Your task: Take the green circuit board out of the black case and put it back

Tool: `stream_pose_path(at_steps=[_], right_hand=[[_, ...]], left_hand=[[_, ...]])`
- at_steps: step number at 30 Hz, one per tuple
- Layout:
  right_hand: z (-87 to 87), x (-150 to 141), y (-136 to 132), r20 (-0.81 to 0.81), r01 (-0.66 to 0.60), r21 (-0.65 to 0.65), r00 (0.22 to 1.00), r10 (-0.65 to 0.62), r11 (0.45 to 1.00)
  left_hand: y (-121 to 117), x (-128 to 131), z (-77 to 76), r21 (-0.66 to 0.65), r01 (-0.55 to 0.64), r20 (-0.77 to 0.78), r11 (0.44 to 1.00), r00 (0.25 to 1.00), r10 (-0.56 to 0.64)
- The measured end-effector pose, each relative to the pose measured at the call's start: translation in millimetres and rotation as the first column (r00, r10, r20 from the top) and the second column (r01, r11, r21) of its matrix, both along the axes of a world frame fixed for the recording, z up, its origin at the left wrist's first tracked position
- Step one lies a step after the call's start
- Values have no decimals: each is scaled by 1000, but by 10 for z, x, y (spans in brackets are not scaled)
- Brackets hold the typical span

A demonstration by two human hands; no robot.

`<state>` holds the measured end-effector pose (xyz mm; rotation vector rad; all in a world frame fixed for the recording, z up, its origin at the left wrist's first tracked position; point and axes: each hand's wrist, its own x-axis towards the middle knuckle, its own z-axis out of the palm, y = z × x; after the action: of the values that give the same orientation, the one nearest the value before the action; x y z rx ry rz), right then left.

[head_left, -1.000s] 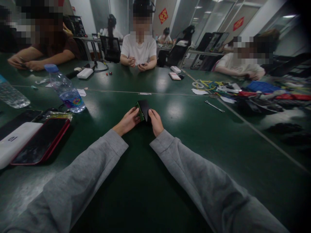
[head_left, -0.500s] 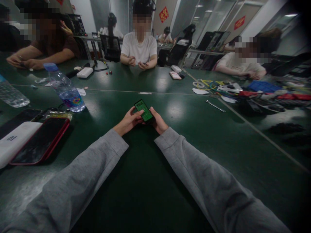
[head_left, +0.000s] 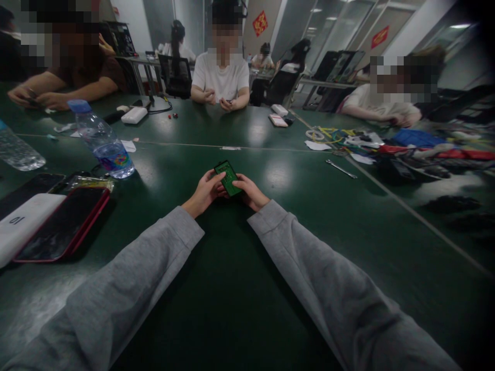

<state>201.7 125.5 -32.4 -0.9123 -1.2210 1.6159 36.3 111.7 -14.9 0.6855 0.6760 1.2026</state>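
Between my two hands, above the green table (head_left: 228, 247), is a small green circuit board (head_left: 228, 178) set in a black case, tilted with its component side up. My left hand (head_left: 207, 190) grips its left side, the thumb lying over the board's edge. On the right side my right hand (head_left: 249, 190) also holds it, with the thumb resting on the lower right of the board. The fingers beneath the case are mostly hidden.
At left lie a red-cased phone (head_left: 64, 224), a white power bank (head_left: 27, 221) and water bottles (head_left: 104, 139). A wrench (head_left: 341, 169) lies to the right, before a heap of cables (head_left: 371, 139). Across the table sits a person in white (head_left: 222, 77); others sit at both sides.
My right thumb has moved from the case's right edge onto the board's face. My left thumb has drawn back slightly toward the left edge. Both hands keep hold of the board.
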Motion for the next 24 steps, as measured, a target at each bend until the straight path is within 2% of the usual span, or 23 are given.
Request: stream_pose_path(at_steps=[5,11,24], right_hand=[[11,12,4,41,-33,23,999,32,999],[-4,8,3,97,2,51,995,-7,999],[-3,-6,-7,124,13,65,992,-21,998]], left_hand=[[17,-3,-8,-14,-6,-12,1000,1000,6],[25,-14,-13,-47,-59,-32,997,998,57],[7,-27,-13,-35,-62,-32,997,998,60]])
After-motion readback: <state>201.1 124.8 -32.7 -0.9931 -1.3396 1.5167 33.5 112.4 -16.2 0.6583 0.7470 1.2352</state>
